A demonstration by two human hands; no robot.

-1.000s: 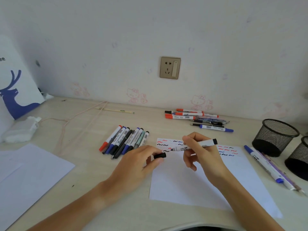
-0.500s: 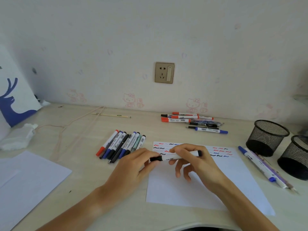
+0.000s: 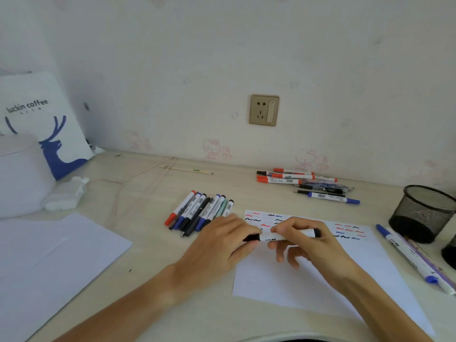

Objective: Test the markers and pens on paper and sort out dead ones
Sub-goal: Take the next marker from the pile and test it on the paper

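Pale wooden worktop [image 3: 148, 243] runs along a white wall carrying a socket plate [image 3: 264, 110].

Both hands are clamped on 1 white marker [image 3: 286, 235], held roughly level just above the test sheet [image 3: 320, 275]. The left hand [image 3: 222, 245] pinches the black cap [image 3: 252, 237] at the marker's left end. The right hand [image 3: 311, 243] grips the barrel between thumb and forefinger, its other fingers curled beneath. The cap sits against the barrel; whether it is fully seated cannot be told.

The test sheet bears short red, black and blue squiggles along its far edge.

Marker groups on the worktop:
- A row of capped markers [image 3: 199, 213] lies side by side, just left of the sheet.
- A second pile of markers and pens [image 3: 303, 183] lies near the wall.
- A few pens [image 3: 409, 255] lie right of the sheet.

A black mesh cup [image 3: 422, 213] stands at the right. Blank paper [image 3: 49, 267] lies at the left, with a printed bag [image 3: 49, 124] behind it.
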